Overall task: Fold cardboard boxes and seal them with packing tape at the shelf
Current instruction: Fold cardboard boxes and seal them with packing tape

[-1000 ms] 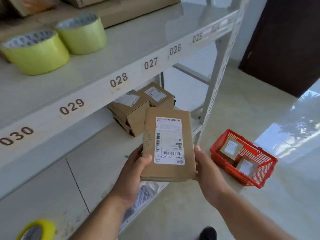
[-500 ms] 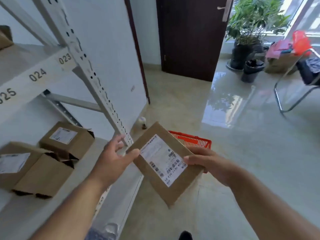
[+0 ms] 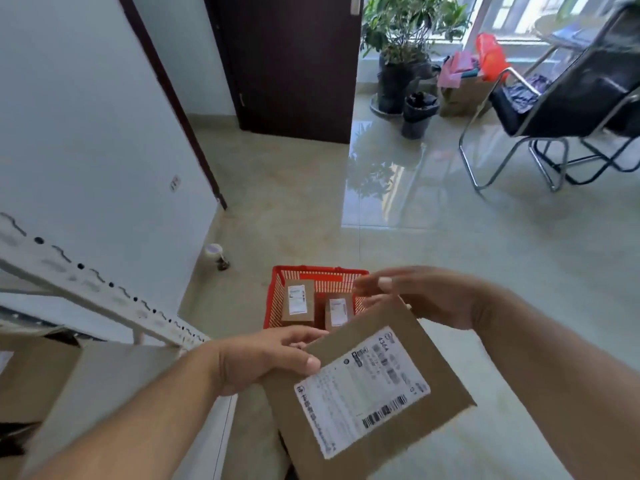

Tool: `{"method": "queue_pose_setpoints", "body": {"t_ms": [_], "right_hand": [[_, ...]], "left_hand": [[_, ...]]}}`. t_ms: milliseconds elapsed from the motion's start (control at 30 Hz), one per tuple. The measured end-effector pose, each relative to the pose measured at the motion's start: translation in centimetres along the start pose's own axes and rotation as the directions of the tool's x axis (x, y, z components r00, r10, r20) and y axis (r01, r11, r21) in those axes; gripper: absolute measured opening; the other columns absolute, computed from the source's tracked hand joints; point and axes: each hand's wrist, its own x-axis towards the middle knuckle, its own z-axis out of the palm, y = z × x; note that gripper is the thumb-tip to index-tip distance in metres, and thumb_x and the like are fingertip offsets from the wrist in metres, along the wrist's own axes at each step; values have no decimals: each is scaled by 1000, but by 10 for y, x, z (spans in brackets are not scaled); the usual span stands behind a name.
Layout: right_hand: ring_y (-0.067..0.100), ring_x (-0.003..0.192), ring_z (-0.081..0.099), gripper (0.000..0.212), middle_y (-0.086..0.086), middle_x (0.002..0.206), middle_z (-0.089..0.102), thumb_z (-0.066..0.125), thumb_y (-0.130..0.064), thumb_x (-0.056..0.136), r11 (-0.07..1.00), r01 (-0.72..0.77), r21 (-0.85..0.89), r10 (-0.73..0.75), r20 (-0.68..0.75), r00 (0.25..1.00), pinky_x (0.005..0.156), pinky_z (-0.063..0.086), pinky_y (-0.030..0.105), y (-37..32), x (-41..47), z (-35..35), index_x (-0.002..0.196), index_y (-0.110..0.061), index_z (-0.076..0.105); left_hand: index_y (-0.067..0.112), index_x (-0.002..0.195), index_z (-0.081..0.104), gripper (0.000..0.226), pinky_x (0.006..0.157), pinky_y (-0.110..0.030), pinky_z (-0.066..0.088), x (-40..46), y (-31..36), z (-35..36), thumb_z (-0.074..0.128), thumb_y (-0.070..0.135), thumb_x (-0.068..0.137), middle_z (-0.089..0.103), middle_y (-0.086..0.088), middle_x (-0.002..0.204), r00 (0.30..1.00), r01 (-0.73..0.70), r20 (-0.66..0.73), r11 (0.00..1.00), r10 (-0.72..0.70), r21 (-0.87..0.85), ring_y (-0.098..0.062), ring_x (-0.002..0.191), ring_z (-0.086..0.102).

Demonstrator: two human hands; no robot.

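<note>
A flat brown cardboard box (image 3: 367,393) with a white shipping label (image 3: 362,393) facing up sits low in the view, at about five o'clock from centre, tilted so its far corner points toward one o'clock. The left hand (image 3: 266,358) grips the box's near-left edge, thumb pressed on top close to the label's corner and fingers curled beneath. The right hand (image 3: 429,296) is at the box's far corner, at about three o'clock; its fingers are stretched out nearly straight above that corner, blurred, and whether they actually touch the cardboard cannot be told. Beyond the box, at twelve o'clock from it, a red basket (image 3: 277,299) stands on the glossy tiled floor (image 3: 450,244) and holds two small labelled parcels (image 3: 298,301) side by side. The white metal shelf (image 3: 86,282) crosses the view at nine o'clock. Farther back stand a dark door (image 3: 294,64), a potted plant (image 3: 401,46) and a black folding chair (image 3: 571,98).
</note>
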Motion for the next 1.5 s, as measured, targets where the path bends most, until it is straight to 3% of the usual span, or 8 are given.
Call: {"method": "queue_pose_setpoints", "body": {"t_ms": [33, 100, 133, 300, 600, 867, 1133, 1500], "right_hand": [[21, 128, 64, 52, -1, 132, 71, 74, -48, 87, 984, 65, 165, -27, -219, 975, 106, 48, 45, 4, 10, -8, 133, -24, 68], [20, 127, 62, 37, 0, 129, 71, 67, -46, 96, 917, 214, 336, 63, -652, 756, 104, 46, 45, 22, 31, -15, 125, -23, 66], [19, 124, 63, 27, 1, 129, 70, 62, -41, 101, 908, 212, 361, 132, -727, 674, 102, 48, 44, 32, 41, -10, 121, -23, 64], [8, 111, 68, 34, -13, 113, 76, 42, -39, 111, 920, -47, 389, 256, -505, 824, 108, 47, 39, 68, 96, 56, 108, -31, 76], [7, 101, 74, 41, -7, 109, 79, 36, -34, 113, 887, -95, 452, 378, -593, 711, 88, 54, 31, 136, 219, -32, 113, -23, 76], [16, 94, 69, 33, -2, 98, 76, 44, -22, 111, 913, -296, 281, 407, -681, 609, 76, 52, 32, 281, 390, -140, 97, -17, 73], [15, 88, 68, 28, -6, 95, 73, 44, -18, 107, 904, -409, 123, 387, -642, 662, 76, 55, 34, 403, 513, -166, 98, -21, 71], [3, 87, 59, 30, -9, 108, 68, 43, -17, 109, 851, -506, 139, 491, -555, 672, 59, 44, 18, 462, 578, -166, 129, -27, 63]], "left_hand": [[31, 144, 53, 65, 109, -55, 49, 10, -10, -11, 77, 34, 84, 68, -11, 135, 997, -47, -65, 996, 42, -79, -35, 125, 64], [33, 145, 53, 71, 108, -57, 49, 35, -29, -36, 79, 43, 80, 69, -8, 135, 963, -147, -256, 963, 87, -225, -33, 125, 65], [36, 146, 52, 74, 103, -54, 52, 48, -35, -48, 78, 49, 78, 70, -4, 133, 930, -184, -358, 947, 82, -262, -30, 122, 66], [49, 138, 53, 62, 85, -40, 53, 114, -45, -70, 71, 55, 79, 74, 12, 121, 861, -211, -508, 918, 12, -336, -14, 108, 70], [35, 132, 49, 43, 103, -33, 49, 269, -52, -112, 53, 61, 98, 66, 13, 124, 788, -59, -603, 959, -125, -277, -7, 114, 61], [26, 135, 61, 34, 100, -27, 42, 476, -128, -186, 49, 38, 106, 57, 4, 130, 674, 126, -724, 988, -147, -84, -16, 118, 56], [22, 155, 38, 49, 102, -28, 43, 593, -220, -242, 43, 19, 107, 58, -4, 143, 603, 251, -729, 945, -323, -211, -23, 122, 57], [25, 156, 38, 52, 106, -31, 47, 649, -291, -275, 45, 15, 105, 56, -1, 146, 597, 366, -690, 904, -409, -219, -23, 125, 57]]}}
